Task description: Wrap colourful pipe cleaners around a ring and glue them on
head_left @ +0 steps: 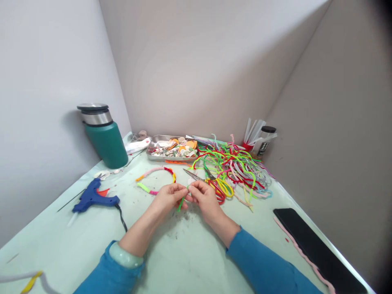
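My left hand (171, 197) and my right hand (203, 199) meet over the middle of the table, fingertips pinched together. Between them they hold a short green pipe cleaner (181, 204), its lower end hanging below the left fingers. Just behind the left hand lies a curved headband (159, 169) wrapped in pink, red, yellow, orange and green, partly covered by that hand. Close behind the right hand are red-handled scissors (221, 197) and yellow-handled scissors (226, 187), their blades overlapping on the tabletop.
Left: a blue glue gun (92, 198) with its cord and a green bottle (107, 143). Back: a metal tray (173, 159) of small patches, a heap of coloured pipe cleaners (235, 165), and a black-lidded jar (263, 141). Right: a black slab (312, 245) beside a pink pipe cleaner (301, 251).
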